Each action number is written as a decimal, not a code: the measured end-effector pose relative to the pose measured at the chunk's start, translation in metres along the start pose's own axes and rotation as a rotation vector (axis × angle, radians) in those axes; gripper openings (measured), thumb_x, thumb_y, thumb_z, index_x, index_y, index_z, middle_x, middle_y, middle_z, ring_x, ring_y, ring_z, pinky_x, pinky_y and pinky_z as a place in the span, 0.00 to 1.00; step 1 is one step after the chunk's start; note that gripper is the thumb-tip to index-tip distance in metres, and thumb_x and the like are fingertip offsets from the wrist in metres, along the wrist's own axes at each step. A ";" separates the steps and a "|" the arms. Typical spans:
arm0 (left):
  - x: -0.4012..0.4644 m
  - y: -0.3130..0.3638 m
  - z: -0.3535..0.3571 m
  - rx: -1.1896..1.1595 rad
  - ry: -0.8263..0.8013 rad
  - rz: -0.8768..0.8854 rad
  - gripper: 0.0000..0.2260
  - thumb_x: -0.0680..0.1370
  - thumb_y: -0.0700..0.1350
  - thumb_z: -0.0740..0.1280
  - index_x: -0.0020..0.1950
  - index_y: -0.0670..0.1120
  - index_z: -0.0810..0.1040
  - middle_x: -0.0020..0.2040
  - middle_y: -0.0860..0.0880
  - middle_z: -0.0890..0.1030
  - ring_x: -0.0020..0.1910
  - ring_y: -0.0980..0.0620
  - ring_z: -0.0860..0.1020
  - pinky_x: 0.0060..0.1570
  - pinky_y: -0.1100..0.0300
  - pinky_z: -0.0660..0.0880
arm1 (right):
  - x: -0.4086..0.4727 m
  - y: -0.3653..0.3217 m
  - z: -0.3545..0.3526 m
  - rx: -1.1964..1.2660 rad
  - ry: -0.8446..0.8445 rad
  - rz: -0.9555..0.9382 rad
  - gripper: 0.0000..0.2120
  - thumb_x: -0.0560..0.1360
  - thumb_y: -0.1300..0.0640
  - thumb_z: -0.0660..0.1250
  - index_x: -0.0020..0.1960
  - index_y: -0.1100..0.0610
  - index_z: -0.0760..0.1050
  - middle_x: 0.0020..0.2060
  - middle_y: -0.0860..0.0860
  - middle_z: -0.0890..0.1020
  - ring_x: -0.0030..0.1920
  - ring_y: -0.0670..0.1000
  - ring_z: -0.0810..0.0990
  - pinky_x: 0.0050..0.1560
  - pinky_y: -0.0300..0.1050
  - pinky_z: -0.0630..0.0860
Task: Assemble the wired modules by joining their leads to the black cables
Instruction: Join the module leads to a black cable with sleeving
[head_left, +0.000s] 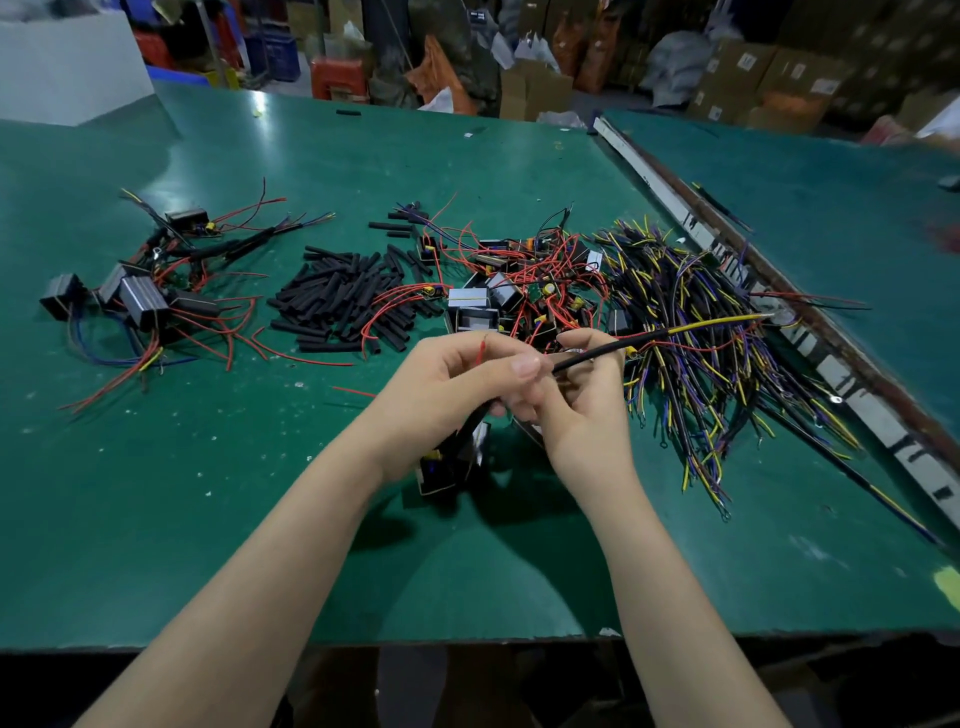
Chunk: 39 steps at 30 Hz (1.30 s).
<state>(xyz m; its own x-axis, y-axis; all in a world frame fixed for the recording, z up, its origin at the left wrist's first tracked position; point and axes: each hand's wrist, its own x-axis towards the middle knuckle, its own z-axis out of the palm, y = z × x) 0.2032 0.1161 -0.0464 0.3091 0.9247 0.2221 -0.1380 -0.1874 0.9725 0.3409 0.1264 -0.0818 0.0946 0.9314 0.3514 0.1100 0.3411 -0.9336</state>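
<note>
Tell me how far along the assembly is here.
Done: a small group of joined modules lies at the left. In hand: the left hand holds a red lead, and the right hand a black cable. Left: the module pile and cable heap, both larger.

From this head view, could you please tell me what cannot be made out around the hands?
- Head view: the joint between the thin red lead and the black sheathed cable is hidden by the left hand and the right hand.
- The small black boxy module is partly covered by the left wrist.
- Stripped wire ends: too small.
</note>
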 end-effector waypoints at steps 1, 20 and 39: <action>0.000 -0.002 -0.001 0.002 0.005 -0.002 0.07 0.73 0.46 0.66 0.40 0.51 0.84 0.34 0.52 0.82 0.34 0.56 0.78 0.38 0.65 0.73 | 0.000 -0.001 0.000 0.015 0.025 0.010 0.16 0.77 0.67 0.64 0.52 0.47 0.65 0.41 0.48 0.76 0.40 0.47 0.77 0.44 0.52 0.77; -0.005 -0.009 0.000 0.012 0.184 -0.086 0.06 0.77 0.37 0.65 0.40 0.43 0.78 0.26 0.54 0.74 0.24 0.57 0.65 0.24 0.68 0.62 | -0.004 -0.021 -0.004 0.366 0.008 0.067 0.16 0.73 0.67 0.61 0.56 0.51 0.67 0.30 0.46 0.79 0.25 0.42 0.68 0.25 0.32 0.65; -0.004 -0.014 0.002 0.064 0.128 -0.008 0.10 0.75 0.48 0.59 0.40 0.47 0.78 0.27 0.52 0.74 0.22 0.59 0.63 0.23 0.70 0.60 | -0.007 -0.022 -0.003 0.351 0.013 0.060 0.15 0.76 0.66 0.64 0.56 0.50 0.68 0.33 0.47 0.79 0.26 0.42 0.69 0.27 0.33 0.67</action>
<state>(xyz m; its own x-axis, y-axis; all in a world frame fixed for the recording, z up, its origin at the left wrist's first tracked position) 0.2059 0.1142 -0.0604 0.1867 0.9602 0.2078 -0.0748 -0.1970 0.9775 0.3405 0.1123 -0.0634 0.1029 0.9503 0.2939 -0.2424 0.3105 -0.9191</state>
